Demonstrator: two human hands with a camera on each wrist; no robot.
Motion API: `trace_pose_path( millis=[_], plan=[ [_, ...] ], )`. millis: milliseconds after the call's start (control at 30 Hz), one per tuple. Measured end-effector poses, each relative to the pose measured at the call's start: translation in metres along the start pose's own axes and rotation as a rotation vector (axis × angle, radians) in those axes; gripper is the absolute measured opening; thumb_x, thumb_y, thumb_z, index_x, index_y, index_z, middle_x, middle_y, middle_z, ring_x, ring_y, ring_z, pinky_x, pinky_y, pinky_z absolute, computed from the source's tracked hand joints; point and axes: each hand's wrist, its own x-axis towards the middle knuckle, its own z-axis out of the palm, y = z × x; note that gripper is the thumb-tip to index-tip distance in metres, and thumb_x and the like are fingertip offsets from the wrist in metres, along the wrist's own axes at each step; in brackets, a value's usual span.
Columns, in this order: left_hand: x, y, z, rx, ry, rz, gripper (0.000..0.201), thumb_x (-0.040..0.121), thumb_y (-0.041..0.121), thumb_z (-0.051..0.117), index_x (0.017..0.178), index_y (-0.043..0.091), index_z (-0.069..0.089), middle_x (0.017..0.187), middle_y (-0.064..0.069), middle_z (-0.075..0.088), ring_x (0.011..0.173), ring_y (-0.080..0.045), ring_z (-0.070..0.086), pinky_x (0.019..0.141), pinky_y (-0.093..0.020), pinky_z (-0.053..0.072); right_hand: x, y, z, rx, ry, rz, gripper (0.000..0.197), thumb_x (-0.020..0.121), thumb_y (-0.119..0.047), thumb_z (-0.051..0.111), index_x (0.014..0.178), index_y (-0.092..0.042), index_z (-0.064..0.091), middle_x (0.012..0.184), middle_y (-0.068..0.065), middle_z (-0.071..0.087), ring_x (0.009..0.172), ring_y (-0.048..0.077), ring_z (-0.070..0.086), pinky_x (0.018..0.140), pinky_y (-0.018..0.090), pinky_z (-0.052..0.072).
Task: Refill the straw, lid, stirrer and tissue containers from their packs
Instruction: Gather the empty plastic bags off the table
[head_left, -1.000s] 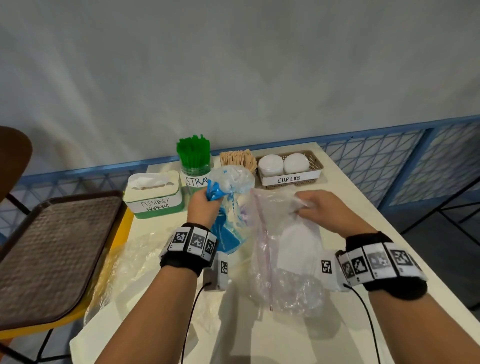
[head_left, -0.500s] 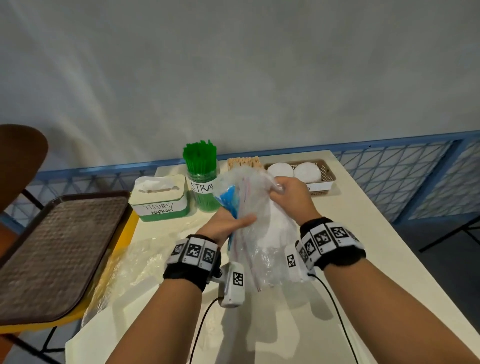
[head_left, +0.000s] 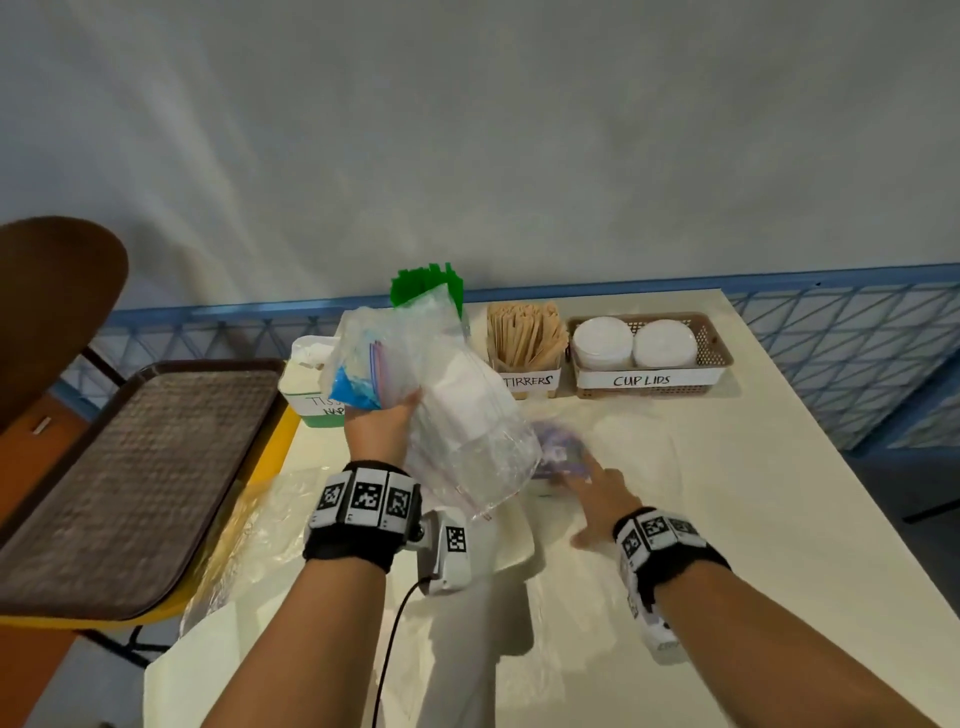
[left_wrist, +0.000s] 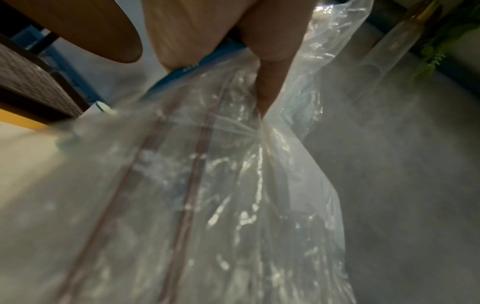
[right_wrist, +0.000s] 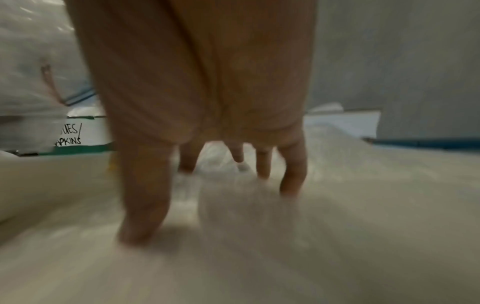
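Observation:
My left hand (head_left: 382, 426) grips a bundle of clear plastic packs (head_left: 447, 415) raised above the table; a blue wrapper (head_left: 353, 391) and a zip bag's pink seal strips (left_wrist: 182, 185) show in it. My right hand (head_left: 589, 488) reaches down with spread straight fingers (right_wrist: 292, 176) onto a small crumpled purple-tinted clear pack (head_left: 558, 449) lying on the table. Along the back stand the tissue box (head_left: 306, 384), green straws (head_left: 426, 286), wooden stirrers (head_left: 524, 338) and the cup lids basket (head_left: 711, 348). The raised packs hide part of the tissue box and the straw container.
A brown tray (head_left: 119, 478) rests on a yellow chair at the left, beside a brown chair back (head_left: 47, 301). More clear plastic (head_left: 244, 535) lies on the table's left edge. A blue lattice railing (head_left: 857, 353) runs behind and right of the cream table (head_left: 753, 519).
My right hand let go of the bundle and dropped to the small pack on the table. My left hand now holds the gathered packs alone, shifted left over the tissue box.

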Motion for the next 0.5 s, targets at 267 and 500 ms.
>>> trace_pose_path(
  millis=[267,500],
  plan=[
    [0.001,-0.008,0.003,-0.010,-0.003,-0.017,0.064,0.079,0.006,0.070,0.133,0.003,0.037,0.133,-0.015,0.050,0.122,-0.030,0.049,0.106,-0.036,0.040,-0.017,0.010,-0.030,0.141,0.200,0.104,0.007,0.091,-0.010,0.045,0.096,-0.014,0.047,0.116,0.018,0.060,0.109,0.029,0.057,0.081,0.029,0.041],
    [-0.005,-0.009,0.009,0.113,-0.077,0.024,0.038,0.087,0.004,0.059,0.122,-0.007,0.046,0.116,-0.023,0.056,0.114,-0.033,0.053,0.086,-0.027,0.039,-0.053,-0.009,-0.098,0.698,0.759,0.130,0.017,0.094,-0.010,0.044,0.086,0.000,0.055,0.083,0.019,0.056,0.079,0.029,0.053,0.064,0.028,0.029]
  ],
)
